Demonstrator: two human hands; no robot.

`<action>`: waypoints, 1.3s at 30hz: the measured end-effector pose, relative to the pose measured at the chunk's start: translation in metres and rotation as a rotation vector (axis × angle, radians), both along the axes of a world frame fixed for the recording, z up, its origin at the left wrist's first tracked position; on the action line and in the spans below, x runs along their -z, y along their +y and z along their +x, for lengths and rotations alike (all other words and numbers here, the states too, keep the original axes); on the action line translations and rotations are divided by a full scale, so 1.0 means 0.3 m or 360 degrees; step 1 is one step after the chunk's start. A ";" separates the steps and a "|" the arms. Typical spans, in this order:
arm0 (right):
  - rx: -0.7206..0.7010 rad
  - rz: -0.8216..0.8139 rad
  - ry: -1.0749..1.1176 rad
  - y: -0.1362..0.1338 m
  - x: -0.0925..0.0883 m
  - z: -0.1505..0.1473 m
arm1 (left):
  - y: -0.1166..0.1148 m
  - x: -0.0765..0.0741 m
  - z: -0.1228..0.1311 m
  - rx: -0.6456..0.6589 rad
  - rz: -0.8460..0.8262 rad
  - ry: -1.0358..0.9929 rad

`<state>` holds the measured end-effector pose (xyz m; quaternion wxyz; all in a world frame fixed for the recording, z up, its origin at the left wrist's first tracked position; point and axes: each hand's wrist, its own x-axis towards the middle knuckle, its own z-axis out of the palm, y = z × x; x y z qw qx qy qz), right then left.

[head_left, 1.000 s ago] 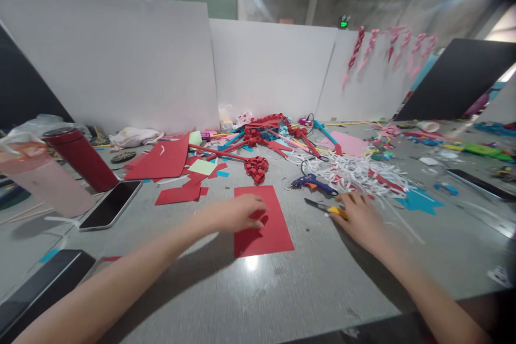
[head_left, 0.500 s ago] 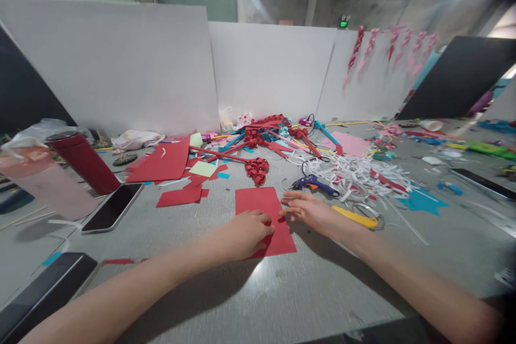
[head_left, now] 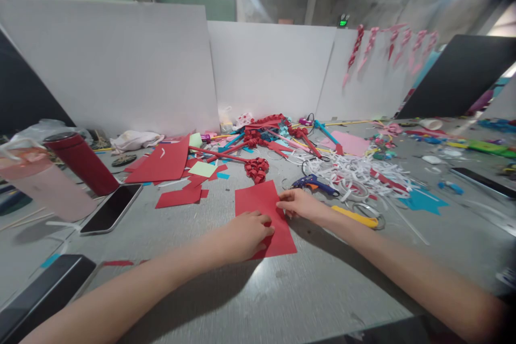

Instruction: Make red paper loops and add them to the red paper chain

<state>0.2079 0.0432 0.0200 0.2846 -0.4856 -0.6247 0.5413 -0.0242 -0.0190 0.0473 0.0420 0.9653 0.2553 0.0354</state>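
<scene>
A rectangular sheet of red paper (head_left: 258, 199) lies on the grey table in front of me. My left hand (head_left: 250, 232) rests on the sheet's near left part, palm down, its fingers slightly bent on the surface. At the right edge, my right hand (head_left: 299, 204) pinches the paper between thumb and fingers. The far end of the sheet is raised a little off the table. Just beyond it lies a red woven paper flower head (head_left: 257, 170) on a red stick. A blue glue gun (head_left: 314, 184) lies past my right hand.
White paper strips (head_left: 355, 172) are heaped at the right, near yellow-handled scissors (head_left: 355, 217). On the left are a phone (head_left: 112, 208), a red flask (head_left: 83, 164), a pink bottle (head_left: 48, 183) and red paper pieces (head_left: 179, 196). White panels (head_left: 270, 70) stand behind.
My right hand has moved slightly left and closed on the paper's right edge. The far end of the sheet has lifted. My left hand stays in place.
</scene>
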 end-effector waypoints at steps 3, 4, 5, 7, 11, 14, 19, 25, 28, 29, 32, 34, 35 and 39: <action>-0.0007 0.0129 -0.0116 0.001 0.002 0.002 | -0.001 0.002 -0.003 0.0008 0.0001 -0.0026; -0.0009 0.0167 -0.0152 0.001 0.002 0.003 | -0.002 0.000 -0.003 0.0005 -0.0007 -0.0039; -0.0012 0.0205 -0.0192 0.001 0.001 0.004 | -0.005 -0.003 -0.001 -0.0003 -0.0029 -0.0053; -0.0019 0.0279 -0.0276 -0.004 -0.010 0.005 | -0.012 -0.015 0.008 -0.0033 -0.0123 -0.0097; 0.0024 0.0429 -0.0328 -0.037 -0.072 0.003 | -0.027 -0.045 0.039 -0.0275 -0.0299 -0.0417; 0.0133 0.0575 -0.0290 -0.088 -0.149 -0.008 | -0.025 -0.054 0.056 -0.0662 -0.0327 -0.0828; 0.0303 0.0865 -0.0351 -0.199 -0.261 -0.052 | -0.024 -0.039 0.064 -0.0682 -0.0572 -0.1272; 0.0188 0.1289 -0.0608 -0.302 -0.284 -0.087 | -0.074 -0.062 0.082 -0.0470 -0.0777 -0.1609; 0.0085 0.1405 -0.0669 -0.346 -0.283 -0.079 | -0.076 -0.088 0.086 -0.0442 -0.0778 -0.1752; 0.0047 0.1395 -0.0674 -0.357 -0.286 -0.074 | -0.073 -0.095 0.085 -0.0458 -0.0774 -0.1806; 0.0114 0.1306 -0.0568 -0.369 -0.293 -0.050 | -0.053 -0.110 0.079 -0.0531 -0.0894 -0.1999; 0.0348 0.1316 -0.0407 -0.350 -0.294 -0.023 | -0.039 -0.117 0.073 -0.0518 -0.1116 -0.2103; 0.0502 0.1341 -0.0314 -0.333 -0.291 -0.005 | -0.032 -0.119 0.070 -0.0497 -0.1246 -0.2139; 0.0807 0.1208 -0.0125 -0.250 -0.265 0.080 | -0.014 -0.121 0.065 -0.0421 -0.1669 -0.2231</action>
